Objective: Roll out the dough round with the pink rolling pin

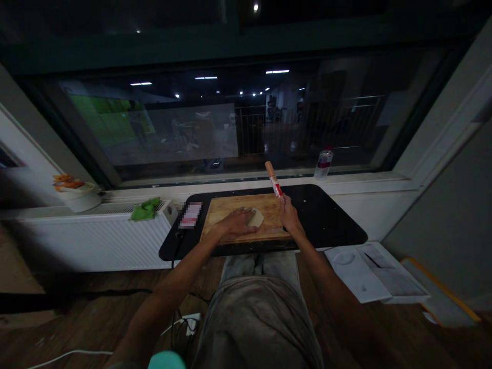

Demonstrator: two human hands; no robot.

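Note:
A pale flat round of dough [257, 218] lies on the wooden cutting board [219, 205]. My left hand [237, 221] rests on the dough's left side, fingers spread and covering part of it. At the board's right edge, my right hand [289, 212] is closed around a wooden rolling pin [273, 179] with a red and white label. The pin is raised and tilted, its far end pointing toward the window; its near end is hidden by my hand.
The board sits on a black table [330, 220], with a blurred-out phone [190, 214] at left. A bottle [324, 163] stands on the windowsill. A green cloth [146, 209] and a white pot [79, 197] are on the radiator. An opened white box [378, 271] lies at lower right.

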